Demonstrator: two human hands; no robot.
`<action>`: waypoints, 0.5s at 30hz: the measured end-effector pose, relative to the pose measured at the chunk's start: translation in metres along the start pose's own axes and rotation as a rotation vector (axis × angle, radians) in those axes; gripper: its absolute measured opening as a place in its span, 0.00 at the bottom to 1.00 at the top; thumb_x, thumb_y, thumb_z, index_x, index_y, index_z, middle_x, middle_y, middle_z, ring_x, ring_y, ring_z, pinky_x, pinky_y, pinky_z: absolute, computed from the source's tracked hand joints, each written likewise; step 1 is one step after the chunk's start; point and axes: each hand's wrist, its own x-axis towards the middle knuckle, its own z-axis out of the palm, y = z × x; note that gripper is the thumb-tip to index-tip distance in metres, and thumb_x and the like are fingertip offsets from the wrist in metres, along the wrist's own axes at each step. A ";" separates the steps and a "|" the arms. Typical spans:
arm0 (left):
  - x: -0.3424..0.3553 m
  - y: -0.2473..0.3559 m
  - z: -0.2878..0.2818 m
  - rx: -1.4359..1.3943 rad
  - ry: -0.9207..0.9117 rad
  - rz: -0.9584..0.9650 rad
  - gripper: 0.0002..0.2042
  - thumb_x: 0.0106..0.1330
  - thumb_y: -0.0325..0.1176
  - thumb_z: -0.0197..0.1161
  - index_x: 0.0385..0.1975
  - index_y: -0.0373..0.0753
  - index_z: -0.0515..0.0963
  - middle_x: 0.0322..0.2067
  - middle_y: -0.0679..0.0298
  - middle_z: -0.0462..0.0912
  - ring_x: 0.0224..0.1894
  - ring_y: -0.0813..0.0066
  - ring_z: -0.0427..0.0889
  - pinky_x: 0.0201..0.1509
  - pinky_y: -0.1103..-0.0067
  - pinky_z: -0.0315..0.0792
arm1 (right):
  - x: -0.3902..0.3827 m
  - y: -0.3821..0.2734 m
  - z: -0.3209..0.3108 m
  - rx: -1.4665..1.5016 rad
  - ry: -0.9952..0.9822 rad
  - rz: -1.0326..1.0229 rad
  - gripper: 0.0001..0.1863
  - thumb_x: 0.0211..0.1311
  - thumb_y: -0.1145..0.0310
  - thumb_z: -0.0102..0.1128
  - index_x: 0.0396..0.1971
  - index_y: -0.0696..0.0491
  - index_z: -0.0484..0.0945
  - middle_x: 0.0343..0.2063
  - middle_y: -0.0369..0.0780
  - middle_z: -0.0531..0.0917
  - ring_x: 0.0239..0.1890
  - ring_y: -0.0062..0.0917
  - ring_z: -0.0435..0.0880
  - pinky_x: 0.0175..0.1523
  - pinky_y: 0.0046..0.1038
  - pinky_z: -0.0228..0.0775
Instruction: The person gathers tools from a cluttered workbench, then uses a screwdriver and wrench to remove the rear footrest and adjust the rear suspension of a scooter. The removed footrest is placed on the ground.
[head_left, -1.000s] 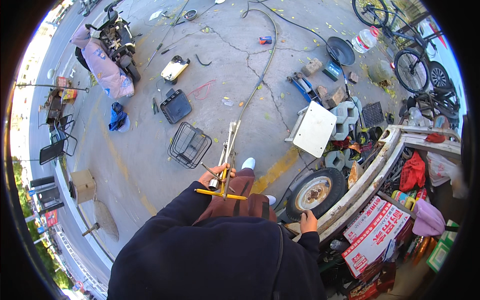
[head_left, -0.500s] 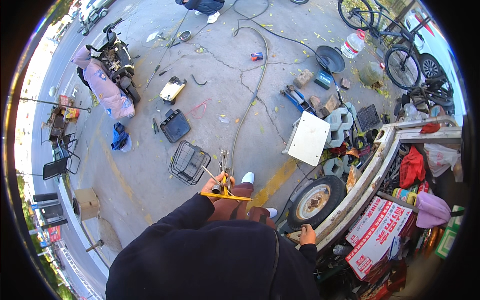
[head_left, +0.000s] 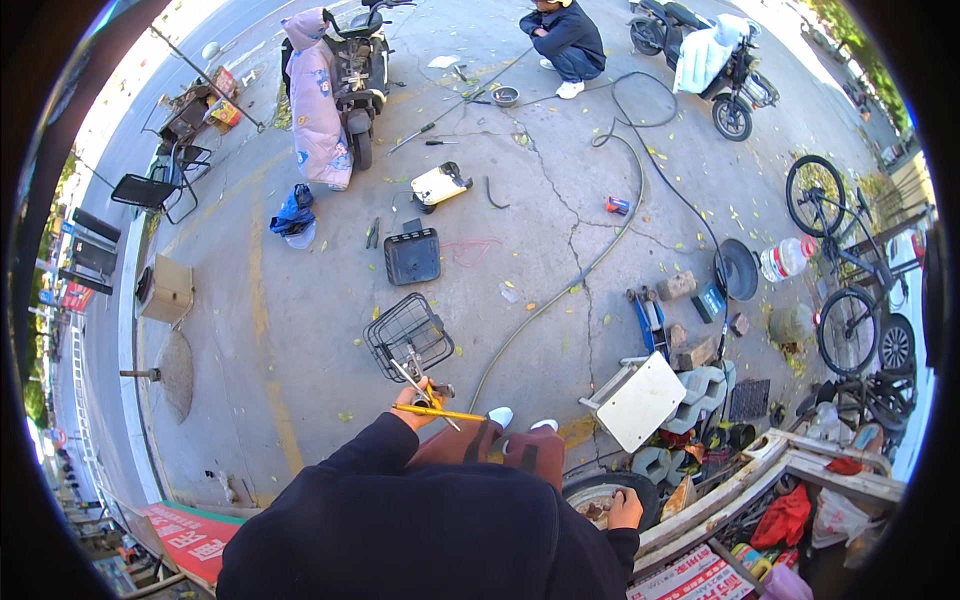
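Note:
My left hand [head_left: 414,398] is held out in front of my knees and is closed around a yellow-handled tool [head_left: 445,413], with thin metal rods [head_left: 410,375] sticking up from the same grip. A grey hose [head_left: 590,262] runs from near that hand across the concrete. At the lower right, my right hand [head_left: 626,510] rests on the edge of a black tyre [head_left: 592,490] lying beside me. My white shoes [head_left: 502,415] show just past the tool.
A wire basket [head_left: 405,335] lies right beyond my left hand, a black tray [head_left: 412,257] farther out. A white board [head_left: 645,400] leans by grey blocks at right. A covered scooter [head_left: 325,95], a crouching person [head_left: 565,35], and bicycles [head_left: 850,260] stand around.
The view has lifted, so more of the far ground, the scooter and the crouching person show. Both hands keep their holds in about the same place.

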 end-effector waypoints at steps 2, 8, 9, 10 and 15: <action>0.000 0.008 0.004 -0.153 0.061 -0.003 0.06 0.59 0.28 0.60 0.25 0.33 0.74 0.24 0.55 0.75 0.35 0.59 0.75 0.27 0.78 0.76 | 0.026 -0.003 -0.007 -0.127 -0.015 -0.121 0.09 0.58 0.70 0.50 0.32 0.59 0.76 0.29 0.48 0.80 0.34 0.43 0.79 0.41 0.36 0.70; 0.013 0.017 0.029 -0.390 0.196 0.117 0.11 0.63 0.36 0.56 0.23 0.35 0.71 0.27 0.49 0.75 0.30 0.57 0.74 0.26 0.76 0.74 | 0.124 -0.018 -0.020 -0.084 -0.037 -0.052 0.10 0.57 0.70 0.51 0.32 0.61 0.76 0.27 0.49 0.81 0.24 0.35 0.82 0.31 0.32 0.73; 0.018 0.018 0.036 -0.419 0.197 0.103 0.12 0.65 0.37 0.54 0.23 0.36 0.71 0.27 0.48 0.75 0.29 0.59 0.74 0.26 0.76 0.74 | 0.142 -0.023 -0.026 -0.045 -0.051 -0.054 0.10 0.57 0.70 0.51 0.32 0.61 0.76 0.27 0.49 0.81 0.25 0.36 0.82 0.31 0.32 0.73; 0.023 0.016 0.045 -0.414 0.222 0.181 0.12 0.66 0.38 0.52 0.24 0.36 0.71 0.26 0.50 0.75 0.26 0.62 0.75 0.27 0.75 0.74 | 0.159 -0.028 -0.031 0.029 -0.075 -0.036 0.10 0.57 0.70 0.51 0.32 0.62 0.76 0.26 0.49 0.81 0.26 0.36 0.82 0.32 0.32 0.73; 0.051 0.020 0.103 -0.514 0.216 0.259 0.13 0.67 0.38 0.50 0.25 0.35 0.70 0.23 0.55 0.73 0.19 0.68 0.73 0.31 0.75 0.75 | 0.252 -0.064 -0.056 -0.087 -0.041 -0.125 0.10 0.57 0.69 0.51 0.30 0.59 0.77 0.25 0.49 0.81 0.25 0.38 0.82 0.35 0.34 0.73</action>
